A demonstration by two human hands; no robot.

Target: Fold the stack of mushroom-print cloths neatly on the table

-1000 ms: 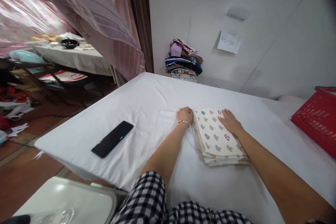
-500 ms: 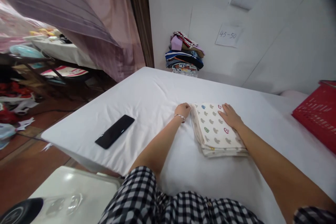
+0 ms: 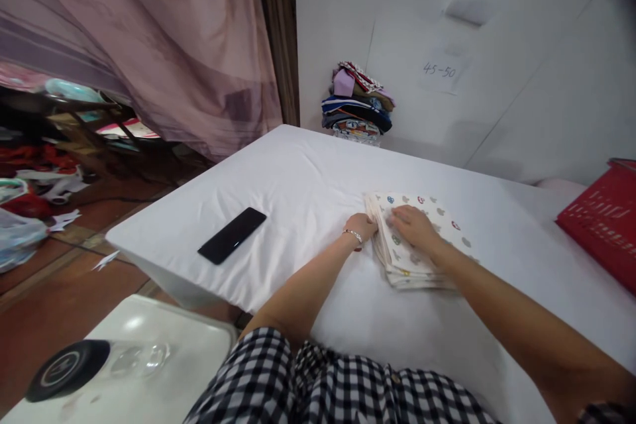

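Observation:
A folded cream cloth [image 3: 402, 256] printed with grey, green, blue and red motifs lies on the white-covered table [image 3: 298, 205]. Its layers show along the left and front edges. My left hand [image 3: 362, 228], with a bracelet at the wrist, is closed at the cloth's left edge; its fingertips are partly hidden there. On top of the cloth, near the left side, rests my right hand [image 3: 413, 228], palm down with fingers stretched out. My right forearm crosses over the front right part of the cloth and hides it.
A black phone [image 3: 232, 235] lies on the left of the table. Folded clothes [image 3: 356, 106] are stacked at the far wall, and a red basket [image 3: 603, 218] stands at the right. Below left, a white stool [image 3: 199, 358] carries a clear bottle with a dark base [image 3: 69, 371].
My right hand has slid left across the cloth, from its right side to near its left edge. My left hand stays at the left edge. The view has shifted slightly.

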